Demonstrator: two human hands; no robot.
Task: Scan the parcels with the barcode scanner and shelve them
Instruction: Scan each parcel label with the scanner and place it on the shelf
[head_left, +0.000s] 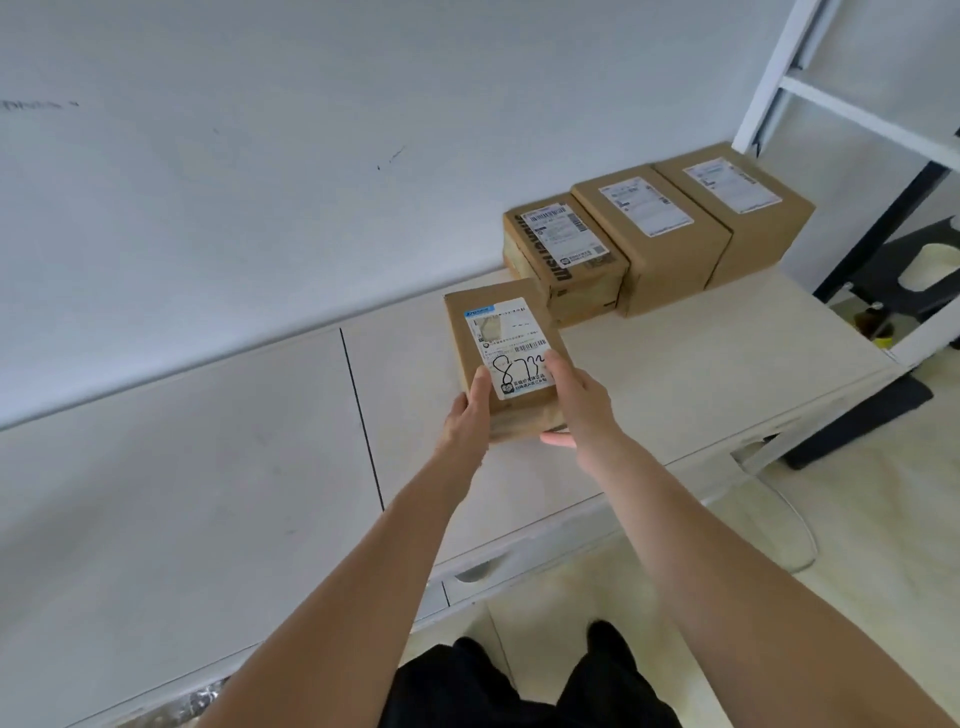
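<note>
So the biggest thing here is the plain white wall (260, 182) filling the whole upper left, with a few faint scuffs on it. Under that runs a long pale desk surface (182, 467) with a dark seam line across it and a drawer with a cut-out pull along the front edge. Off to the right there's a white metal shelf frame (810, 88) leaning into view, plus a dark stool-looking thing (893, 280) on the light floor behind the desk corner. At the back of the desk, against the wall, three cardboard boxes sit in a tight row touching each other: the right box (753, 244), the middle box (670, 265), and the left box (582, 280) which has dark print down its side, all with white shipping labels facing up. Just in front of that left box is the parcel (498, 322) being handled, a small flat brown one with a white label and a handwritten number in black marker. The left hand (467, 415) grips its near left edge, thumb on top, and the right hand (576, 395) holds the near right edge, thumb over the label and fingers curled underneath. I can't tell whether it's resting on the desk.
</note>
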